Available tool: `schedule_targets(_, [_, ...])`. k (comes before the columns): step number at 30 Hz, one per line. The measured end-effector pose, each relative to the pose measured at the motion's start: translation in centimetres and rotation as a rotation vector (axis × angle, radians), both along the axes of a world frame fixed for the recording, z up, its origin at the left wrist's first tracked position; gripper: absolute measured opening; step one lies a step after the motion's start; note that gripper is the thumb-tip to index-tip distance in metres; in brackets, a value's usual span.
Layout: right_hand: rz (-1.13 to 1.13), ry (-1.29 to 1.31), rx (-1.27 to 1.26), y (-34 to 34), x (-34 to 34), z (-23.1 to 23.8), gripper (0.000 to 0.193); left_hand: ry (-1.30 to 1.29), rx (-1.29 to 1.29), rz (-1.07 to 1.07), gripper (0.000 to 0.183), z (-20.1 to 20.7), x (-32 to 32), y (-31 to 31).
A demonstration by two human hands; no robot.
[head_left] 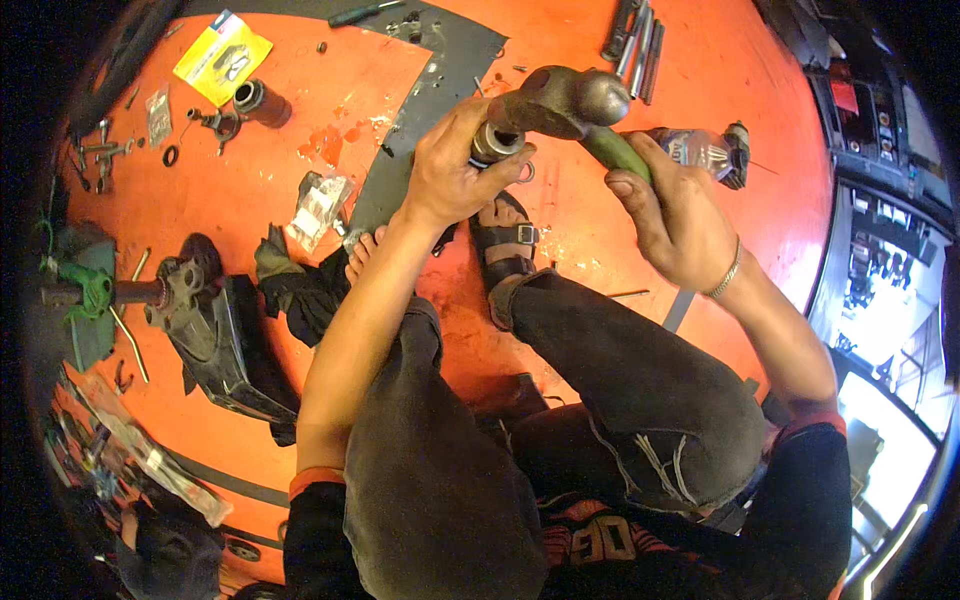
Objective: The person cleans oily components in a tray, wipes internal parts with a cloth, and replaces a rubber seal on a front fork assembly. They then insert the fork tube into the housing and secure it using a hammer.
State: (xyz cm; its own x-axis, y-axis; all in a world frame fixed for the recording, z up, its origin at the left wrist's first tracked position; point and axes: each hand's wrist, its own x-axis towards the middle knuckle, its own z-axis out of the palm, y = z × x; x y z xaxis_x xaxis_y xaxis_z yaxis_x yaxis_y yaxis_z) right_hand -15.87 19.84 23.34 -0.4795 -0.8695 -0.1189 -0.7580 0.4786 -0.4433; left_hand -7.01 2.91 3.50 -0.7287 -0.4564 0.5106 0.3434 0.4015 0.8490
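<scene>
the person sat low on the orange floor [640, 60], knees drawn up in dark trousers, one sandalled foot [507, 245] planted just under the work. the left hand [450, 170] had its grip pinched around a short metal sleeve [495, 142], holding it upright above the foot, likely so it stayed steady under a blow. the right hand [680, 215] had its grip pressed together around the green handle [615, 152] of a hammer [560, 100], whose heavy grey head rested right on top of the sleeve.

to the left lay black rags [290, 285] and a dark metal housing [215, 335] with a shaft, probably set aside within reach. a clear plastic packet [318, 207] with a pale label lay just beside a grey mat [420, 110]. farther off, near the top left, a flat yellow card package [222, 57] with a blister of small parts lay beside a dark cylindrical part [262, 102]. long tools [635, 40] lay at the far edge, and a clear bottle [705, 150] lay behind the right hand.
</scene>
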Motion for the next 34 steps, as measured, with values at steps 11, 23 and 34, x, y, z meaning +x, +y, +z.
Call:
schedule_targets(11, [-0.068,-0.051,0.066,0.9,0.8,-0.5,0.018,0.077,-0.047,0.032,0.039,-0.3,0.1,-0.2])
schedule_targets(23, [0.025,-0.019,0.053,-2.2,1.3,3.6,0.017,0.047,-0.042,0.062,0.047,-1.0,0.8,-0.7])
schedule_targets(34, [0.039,0.092,0.229,-2.9,0.4,2.8,0.027,0.098,0.008,0.03,0.043,-0.9,1.1,-1.1])
